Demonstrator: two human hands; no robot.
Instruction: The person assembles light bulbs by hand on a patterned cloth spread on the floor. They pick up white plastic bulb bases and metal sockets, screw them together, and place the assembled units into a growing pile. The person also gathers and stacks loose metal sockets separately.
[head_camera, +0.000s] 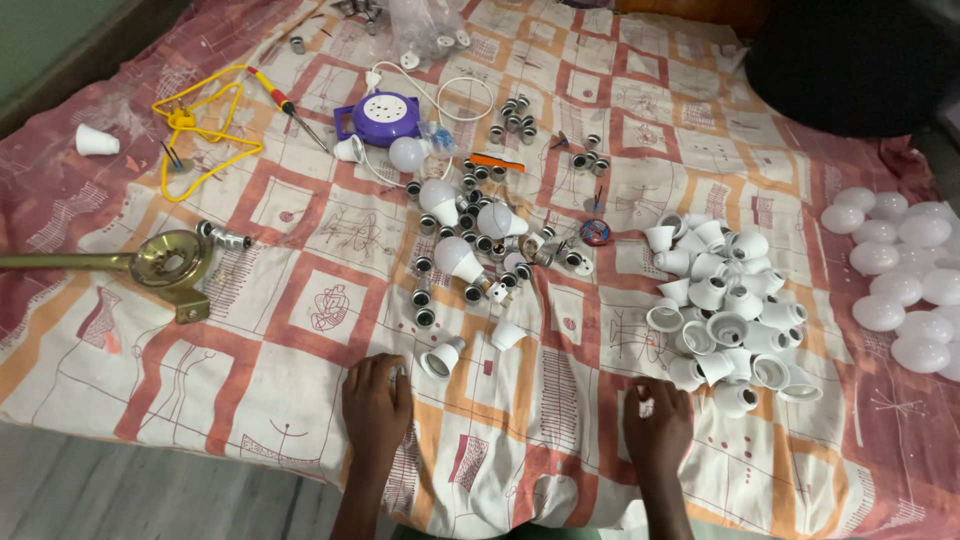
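My left hand (377, 403) rests on the patterned cloth (300, 240), fingers curled, just left of a white bulb housing (441, 357) lying on its side. My right hand (657, 422) lies on the cloth too, with a small white part under its fingers; whether it grips it is unclear. It sits just below a heap of white bulb housings (728, 318). Assembled white bulbs (459, 258) and several metal screw caps (478, 235) are scattered in the middle.
A purple extension socket (378, 117) with white cord sits at the back. A soldering iron with yellow cable (205, 120) lies far left, a brass tool (150, 265) at the left edge. White dome covers (900, 270) are piled right. A dark object (850, 60) sits top right.
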